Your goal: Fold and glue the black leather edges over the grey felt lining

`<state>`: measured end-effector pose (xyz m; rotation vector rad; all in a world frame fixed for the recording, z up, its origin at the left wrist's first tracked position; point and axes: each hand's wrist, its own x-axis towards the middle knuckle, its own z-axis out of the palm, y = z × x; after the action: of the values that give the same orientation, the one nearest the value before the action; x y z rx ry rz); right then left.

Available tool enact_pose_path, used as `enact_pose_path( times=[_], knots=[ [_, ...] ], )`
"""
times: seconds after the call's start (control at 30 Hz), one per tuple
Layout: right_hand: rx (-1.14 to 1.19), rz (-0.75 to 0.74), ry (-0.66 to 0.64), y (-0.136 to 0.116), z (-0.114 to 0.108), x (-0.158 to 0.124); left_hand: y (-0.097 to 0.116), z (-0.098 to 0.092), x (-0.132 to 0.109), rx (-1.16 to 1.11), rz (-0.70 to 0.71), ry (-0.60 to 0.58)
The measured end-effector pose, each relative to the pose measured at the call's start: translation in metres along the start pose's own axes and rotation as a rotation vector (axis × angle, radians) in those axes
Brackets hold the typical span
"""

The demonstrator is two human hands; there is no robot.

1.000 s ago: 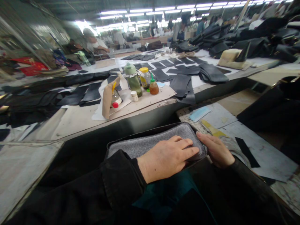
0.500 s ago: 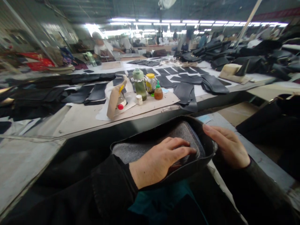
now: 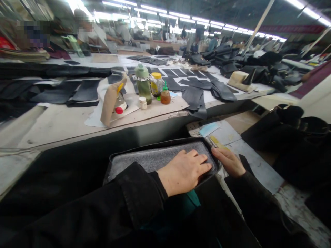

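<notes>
A long black bag body [image 3: 165,142] lies in front of me, its mouth facing up. Inside it is a grey felt-like panel [image 3: 144,160], level and filling the opening. My left hand [image 3: 184,170] rests on the right part of this panel, palm down with fingers spread. At the bag's right end, my right hand [image 3: 230,162] grips the rim, thumb on top; its other fingers are mostly hidden. My left sleeve covers part of the bag's near side.
On the worktable [image 3: 64,125] stand a green bottle [image 3: 143,86], a yellow-lidded jar [image 3: 156,86] and an amber glue bottle [image 3: 165,96]. Black cut pieces [image 3: 193,100] lie behind. A blue mask-like sheet [image 3: 209,128] lies right of the bag; black bags [image 3: 279,137] stand farther right.
The grey panel, tilted up at its right end before, now lies flat inside the bag. My left hand has pressed down with it. The view has turned right.
</notes>
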<state>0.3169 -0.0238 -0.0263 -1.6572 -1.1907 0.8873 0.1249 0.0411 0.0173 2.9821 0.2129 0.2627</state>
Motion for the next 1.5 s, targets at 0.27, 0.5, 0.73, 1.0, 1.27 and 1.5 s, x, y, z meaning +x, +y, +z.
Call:
enact_pose_path(
  times=[0.27,0.5,0.73,1.0,1.27,1.5],
  knots=[
    [0.148,0.152,-0.046,0.010,-0.005,-0.003,0.000,0.004,0.004,-0.017,0.007,0.008],
    [-0.291,0.094,-0.095,-0.013,-0.009,0.005,0.001,0.001,0.005,0.011,-0.001,-0.013],
    [-0.491,-0.103,-0.096,-0.008,-0.016,0.008,0.001,0.000,0.004,0.020,-0.003,-0.003],
    [-0.242,-0.100,-0.068,0.000,-0.012,0.010,0.000,0.004,0.007,0.006,0.003,0.024],
    [-0.079,-0.103,-0.032,0.005,-0.011,0.011,-0.001,0.005,0.005,-0.006,0.000,0.038],
    [0.206,-0.104,0.181,0.035,0.001,0.011,0.000,0.007,0.005,-0.039,-0.010,0.043]
  ],
)
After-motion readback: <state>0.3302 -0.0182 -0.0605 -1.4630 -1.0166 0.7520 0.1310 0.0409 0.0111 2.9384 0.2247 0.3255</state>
